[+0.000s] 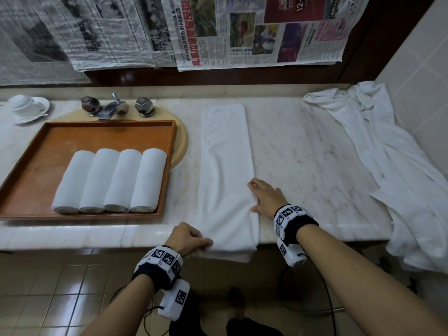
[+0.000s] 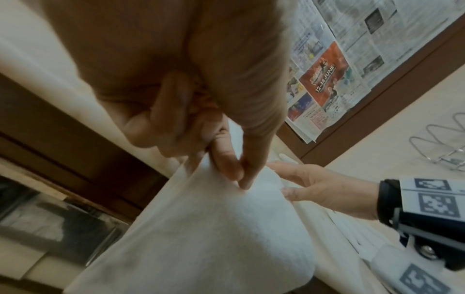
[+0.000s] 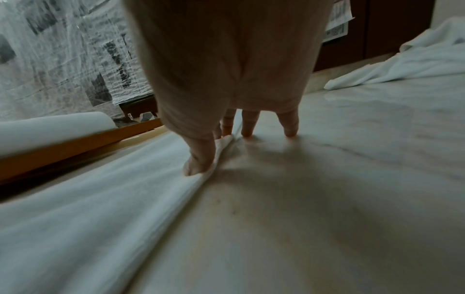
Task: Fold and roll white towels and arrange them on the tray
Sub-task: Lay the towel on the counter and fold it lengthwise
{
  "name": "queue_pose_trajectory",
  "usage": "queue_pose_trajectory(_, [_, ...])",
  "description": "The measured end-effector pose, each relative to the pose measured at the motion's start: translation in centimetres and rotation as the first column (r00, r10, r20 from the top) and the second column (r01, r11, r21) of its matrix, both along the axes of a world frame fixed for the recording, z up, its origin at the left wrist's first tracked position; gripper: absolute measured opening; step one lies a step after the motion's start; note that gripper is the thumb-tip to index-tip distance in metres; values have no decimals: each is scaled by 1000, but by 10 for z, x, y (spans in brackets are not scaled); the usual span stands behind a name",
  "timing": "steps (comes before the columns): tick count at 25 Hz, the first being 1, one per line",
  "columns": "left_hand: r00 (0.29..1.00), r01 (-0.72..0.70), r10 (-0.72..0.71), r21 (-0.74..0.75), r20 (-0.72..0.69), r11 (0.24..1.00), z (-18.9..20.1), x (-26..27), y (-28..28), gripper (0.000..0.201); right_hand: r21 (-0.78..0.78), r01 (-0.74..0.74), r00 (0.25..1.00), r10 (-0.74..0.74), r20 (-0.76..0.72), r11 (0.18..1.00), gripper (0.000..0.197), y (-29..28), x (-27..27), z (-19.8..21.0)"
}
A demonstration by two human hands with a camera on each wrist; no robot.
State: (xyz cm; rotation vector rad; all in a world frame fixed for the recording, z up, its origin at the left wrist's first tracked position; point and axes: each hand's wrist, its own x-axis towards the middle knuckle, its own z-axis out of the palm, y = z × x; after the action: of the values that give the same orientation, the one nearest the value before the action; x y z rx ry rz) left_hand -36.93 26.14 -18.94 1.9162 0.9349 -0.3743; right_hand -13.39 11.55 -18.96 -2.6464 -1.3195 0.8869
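Observation:
A white towel [image 1: 226,170] folded into a long strip lies on the marble counter, its near end hanging over the front edge. My left hand [image 1: 190,238] pinches the near left corner of the towel [image 2: 214,228] between thumb and forefinger. My right hand [image 1: 265,198] lies flat, fingers straight, pressing along the right edge of the towel [image 3: 100,208]; the thumb [image 3: 198,165] rests on the cloth. Several rolled white towels [image 1: 111,180] lie side by side in the wooden tray [image 1: 38,151] on the left.
A heap of loose white cloth [image 1: 388,151] covers the counter's right end and hangs over the edge. A faucet [image 1: 115,106] and an upturned cup on a saucer [image 1: 26,106] stand behind the tray. Newspapers [image 1: 242,32] hang on the back wall.

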Motion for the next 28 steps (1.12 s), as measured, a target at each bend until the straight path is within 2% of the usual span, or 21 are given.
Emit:
queue_pose_trajectory(2, [999,-45,45,-4,-15,999,-2,-2,0,32,-4,43,998,-43,-50,999,79,-1,-3,-2])
queue_pose_trajectory(4, [997,-77,77,8,-23,997,-3,0,-3,37,63,187,980,-183,-76,980,76,-4,-12,-3])
queue_pose_trajectory(6, [992,-126,127,35,-6,991,-3,4,-6,37,148,366,929,-370,-1,919,49,-10,-29,1])
queue_pose_trajectory(7, [986,-168,167,49,10,985,-4,5,-6,37,103,409,908,-415,51,907,33,-14,-37,4])
queue_pose_trajectory(8, [977,-215,214,60,24,975,-5,7,-6,37,-2,407,910,-405,91,913,28,-17,-45,8])
queue_pose_trajectory(10, [959,-283,282,70,18,957,-7,8,-9,39,-193,352,936,-338,99,916,42,-25,-58,3])
queue_pose_trajectory(11, [953,-301,301,71,11,951,-7,8,-10,39,-209,340,940,-329,85,917,43,-27,-61,-2])
queue_pose_trajectory(14, [946,-322,323,70,-7,944,-7,10,-11,39,-93,374,924,-379,-43,923,35,-33,-65,-13])
queue_pose_trajectory(16, [941,-337,338,78,-13,938,-7,11,-11,39,-2,395,905,-389,-174,919,37,-41,-60,-16])
queue_pose_trajectory(19, [933,-355,359,89,-29,931,-7,12,-14,38,110,462,853,-407,-325,880,34,-56,-51,-14])
queue_pose_trajectory(22, [924,-374,378,83,-48,924,-4,14,-15,34,47,460,863,-434,-259,887,22,-56,-52,-6])
queue_pose_trajectory(25, [907,-413,417,70,-56,908,-1,13,-18,34,-54,433,888,-436,-145,900,28,-48,-61,0])
queue_pose_trajectory(28, [881,-462,470,124,-52,878,-1,13,-20,19,-46,451,892,-452,-15,891,39,-27,-71,8])
